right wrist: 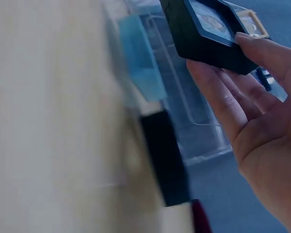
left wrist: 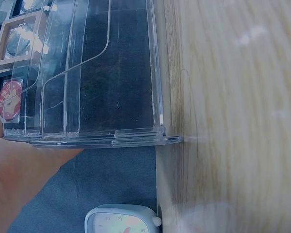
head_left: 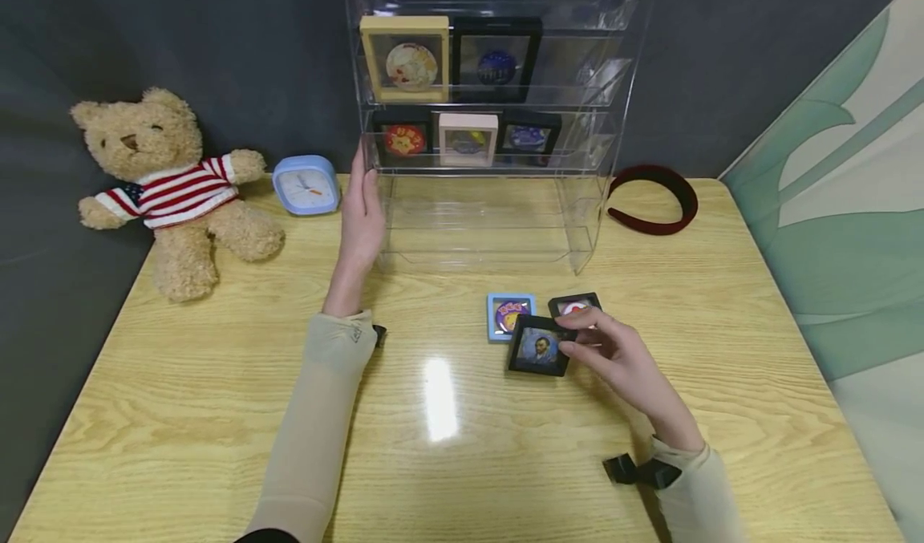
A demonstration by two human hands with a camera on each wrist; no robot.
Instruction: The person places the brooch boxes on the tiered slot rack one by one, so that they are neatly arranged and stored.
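Note:
My left hand (head_left: 363, 218) holds the left side of a clear tiered display rack (head_left: 476, 242), with its thumb by the front edge and its fingers along the outside. In my right hand (head_left: 621, 358) a black display frame with a bearded portrait (head_left: 539, 347) is pinched between thumb and fingers, raised off the table in the right wrist view. Below it lie a light-blue frame (head_left: 498, 322), partly covered, and another black frame (head_left: 577, 302), partly behind my fingers. A yellow frame (head_left: 404, 26) and a black frame (head_left: 498, 94) stand on an upper tier; black and pale-pink frames (head_left: 468, 122) stand lower.
A teddy bear (head_left: 173, 182) in a striped shirt sits at the left, beside a blue clock (head_left: 306, 186). A dark red headband (head_left: 653, 228) lies right of the rack. The wooden table (head_left: 447, 487) meets a dark backdrop behind and a green-patterned curtain at the right.

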